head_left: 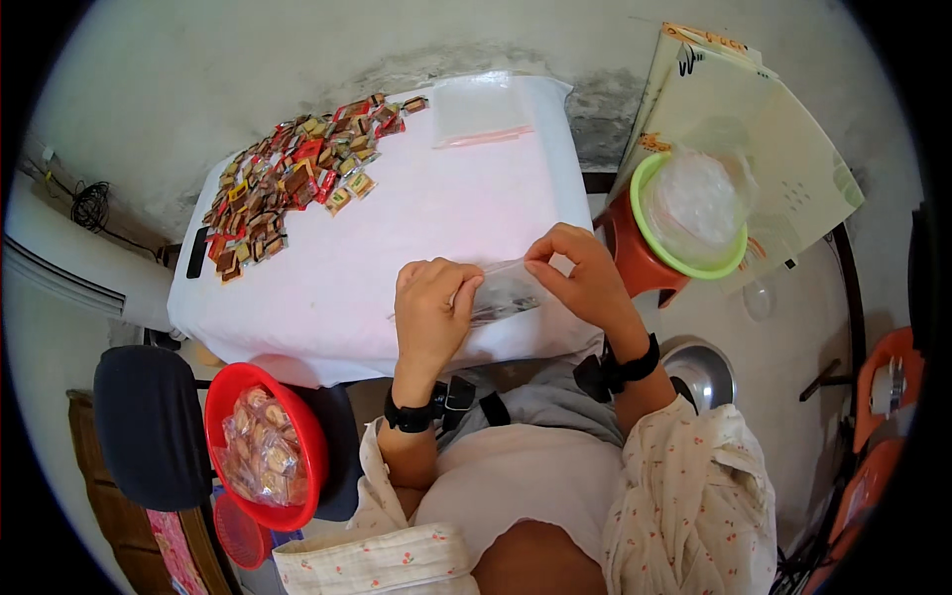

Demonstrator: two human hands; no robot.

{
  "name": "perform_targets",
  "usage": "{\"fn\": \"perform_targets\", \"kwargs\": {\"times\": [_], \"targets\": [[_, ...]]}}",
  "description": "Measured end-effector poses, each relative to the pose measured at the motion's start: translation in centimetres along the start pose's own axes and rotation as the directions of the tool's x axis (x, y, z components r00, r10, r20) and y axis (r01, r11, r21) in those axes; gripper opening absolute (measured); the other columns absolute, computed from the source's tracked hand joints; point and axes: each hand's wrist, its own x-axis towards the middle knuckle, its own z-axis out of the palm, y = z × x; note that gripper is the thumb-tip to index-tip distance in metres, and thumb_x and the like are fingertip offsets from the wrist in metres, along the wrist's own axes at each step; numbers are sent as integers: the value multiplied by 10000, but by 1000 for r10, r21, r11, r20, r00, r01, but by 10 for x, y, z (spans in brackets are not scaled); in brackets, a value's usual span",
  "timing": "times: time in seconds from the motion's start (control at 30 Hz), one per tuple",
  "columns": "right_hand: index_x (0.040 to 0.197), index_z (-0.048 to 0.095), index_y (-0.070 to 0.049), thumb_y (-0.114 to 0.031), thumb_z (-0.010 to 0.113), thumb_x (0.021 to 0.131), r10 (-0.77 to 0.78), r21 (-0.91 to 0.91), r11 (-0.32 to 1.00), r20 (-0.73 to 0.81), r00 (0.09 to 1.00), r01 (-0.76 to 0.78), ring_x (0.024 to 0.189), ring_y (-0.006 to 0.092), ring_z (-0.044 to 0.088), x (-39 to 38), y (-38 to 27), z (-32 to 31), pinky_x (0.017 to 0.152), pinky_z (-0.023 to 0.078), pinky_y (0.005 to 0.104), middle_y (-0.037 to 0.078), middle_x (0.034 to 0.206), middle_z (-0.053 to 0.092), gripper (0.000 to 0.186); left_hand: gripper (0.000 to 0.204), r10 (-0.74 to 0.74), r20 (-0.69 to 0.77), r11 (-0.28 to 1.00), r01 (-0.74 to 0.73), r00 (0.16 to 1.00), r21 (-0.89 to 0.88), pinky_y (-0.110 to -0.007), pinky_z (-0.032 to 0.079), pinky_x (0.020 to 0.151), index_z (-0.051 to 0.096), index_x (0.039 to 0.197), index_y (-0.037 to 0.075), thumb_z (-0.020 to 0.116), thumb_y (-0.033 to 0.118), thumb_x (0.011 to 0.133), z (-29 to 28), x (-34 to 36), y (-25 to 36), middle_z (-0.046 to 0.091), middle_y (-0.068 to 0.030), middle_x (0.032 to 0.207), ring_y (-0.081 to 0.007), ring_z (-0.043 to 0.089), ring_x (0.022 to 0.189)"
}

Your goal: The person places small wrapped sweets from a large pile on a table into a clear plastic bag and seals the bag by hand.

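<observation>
A clear plastic bag is held between my hands at the table's front edge, with dark contents I cannot make out in its lower part. My left hand grips the bag's left side with fingers curled. My right hand pinches its upper right corner between thumb and fingers. A big pile of small wrapped snack pieces lies on the white-covered table. At the back right of the table is a stack of flat clear bags.
A black phone lies by the pile. At the left, a red basin of bagged items sits on a dark chair. At the right, a green basin with plastic bags rests on a brown stool. A metal bowl is lower down.
</observation>
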Motion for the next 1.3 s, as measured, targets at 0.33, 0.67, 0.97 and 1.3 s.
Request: {"fn": "perform_targets", "kwargs": {"times": [0.33, 0.67, 0.97, 1.3], "targets": [[828, 628, -14, -92, 664, 809, 127, 209, 972, -59, 990, -112, 738, 206, 589, -5, 3, 5, 680, 454, 308, 88, 766, 609, 88, 43, -7, 3, 1000, 7, 1000, 0, -372, 408, 804, 648, 783, 75, 672, 104, 804, 2, -1, 1, 625, -48, 763, -247, 574, 727], [820, 620, -20, -104, 641, 817, 125, 161, 981, -94, 988, -109, 740, 250, 579, -6, -3, 9, 727, 439, 333, 96, 773, 608, 86, 56, 1, 49, 994, 5, 999, -110, -350, 407, 776, 688, 849, 80, 678, 113, 804, 14, 9, 13, 638, -54, 771, -240, 579, 759], [852, 622, 7, -50, 662, 822, 102, 176, 981, -109, 989, -82, 776, 151, 582, -8, 2, 13, 724, 445, 255, 66, 812, 609, 76, 39, -14, 21, 992, 16, 1000, -125, -361, 398, 757, 675, 829, 100, 675, 133, 809, 27, 11, 16, 604, -52, 759, -263, 550, 745], [833, 642, -24, -96, 663, 811, 114, 196, 977, -117, 987, -90, 762, 245, 588, -8, -1, 14, 734, 442, 333, 92, 787, 625, 78, 48, -21, 8, 997, 21, 1000, -79, -355, 405, 764, 672, 801, 82, 691, 125, 792, 24, 13, 18, 614, -52, 752, -252, 572, 753]]}}
